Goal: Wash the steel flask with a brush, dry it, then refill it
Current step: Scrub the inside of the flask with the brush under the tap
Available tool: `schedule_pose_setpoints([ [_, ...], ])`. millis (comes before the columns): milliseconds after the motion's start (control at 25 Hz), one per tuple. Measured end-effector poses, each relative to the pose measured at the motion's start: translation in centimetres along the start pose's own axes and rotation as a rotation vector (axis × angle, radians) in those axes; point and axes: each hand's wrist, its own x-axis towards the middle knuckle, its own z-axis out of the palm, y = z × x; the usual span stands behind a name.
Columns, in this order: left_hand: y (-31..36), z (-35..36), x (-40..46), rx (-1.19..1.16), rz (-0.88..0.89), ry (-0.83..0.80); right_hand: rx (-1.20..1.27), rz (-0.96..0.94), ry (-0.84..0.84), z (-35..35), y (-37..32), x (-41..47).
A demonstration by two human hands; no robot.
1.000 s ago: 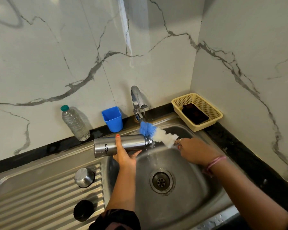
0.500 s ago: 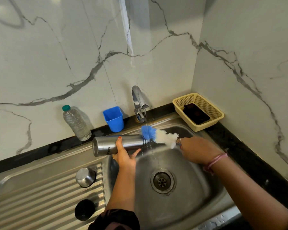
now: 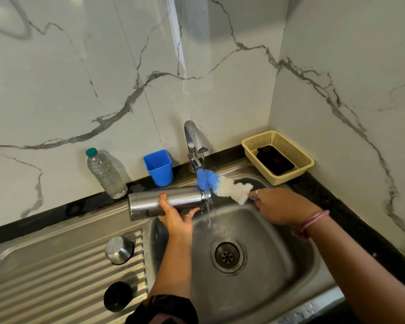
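A steel flask [image 3: 150, 203] lies level over the left rim of the sink [image 3: 267, 272], its open mouth pointing right under the tap [image 3: 193, 143]. My left hand [image 3: 175, 215] grips it from below at the middle. My right hand [image 3: 278, 205] holds the handle of a bottle brush [image 3: 222, 185] with blue and white bristles. The blue tip sits just outside the flask's mouth, under the running water. A steel cap [image 3: 118, 250] and a black inner lid [image 3: 117, 295] rest on the drainboard.
A plastic water bottle [image 3: 105, 174] and a blue cup [image 3: 159, 167] stand at the back wall. A yellow basket [image 3: 288, 146] holding a dark item sits in the right corner. A ribbed drainboard [image 3: 56, 284] spreads to the left.
The brush has slid out of the flask's mouth, so the blue tip is now fully outside under the water stream. The flask stays held almost in place.
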Motion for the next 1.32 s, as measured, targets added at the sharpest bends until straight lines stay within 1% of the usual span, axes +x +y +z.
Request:
schedule_pose_setpoints([
  [80,-0.3,-0.2,-0.2,-0.006,-0.011,-0.027,0.032,-0.024,0.013,1.3,-0.8,0.9],
  [160,-0.4,-0.3,-0.4,-0.017,-0.014,-0.004,0.028,-0.04,-0.008,1.6,-1.2,1.2],
  [240,-0.4,-0.4,-0.4,-0.023,0.007,0.023,-0.012,-0.028,-0.036,0.4,-0.7,0.4],
  [400,-0.5,-0.3,-0.4,0.012,0.009,0.019,-0.022,0.007,-0.071,-2.5,0.8,-1.7],
  [440,-0.5,-0.3,-0.4,0.031,0.008,0.012,-0.037,0.007,-0.06,-2.5,0.7,-1.8],
  [520,-0.7,-0.1,-0.1,0.032,-0.001,-0.005,-0.067,-0.017,0.013,-1.5,-0.2,-1.2],
  [600,-0.7,0.3,-0.3,-0.008,-0.018,-0.036,-0.052,-0.044,0.067,0.1,-0.8,0.0],
  [680,-0.8,0.4,-0.5,-0.018,-0.016,-0.047,-0.016,-0.049,0.085,0.3,-0.9,0.2],
  [880,-0.8,0.5,-0.4,-0.007,0.014,-0.046,-0.017,0.007,0.017,-2.8,0.7,-1.5],
  [1000,-1.1,0.5,-0.5,-0.014,-0.001,-0.062,-0.056,-0.021,0.102,-1.6,-0.3,-0.7],
  [1120,-1.1,0.2,-0.6,0.004,-0.003,-0.061,-0.066,-0.048,0.135,0.6,-1.0,0.2],
  [1320,-0.2,0.1,-0.2,0.015,-0.01,-0.054,-0.103,0.004,0.1,-2.4,1.1,-1.6],
])
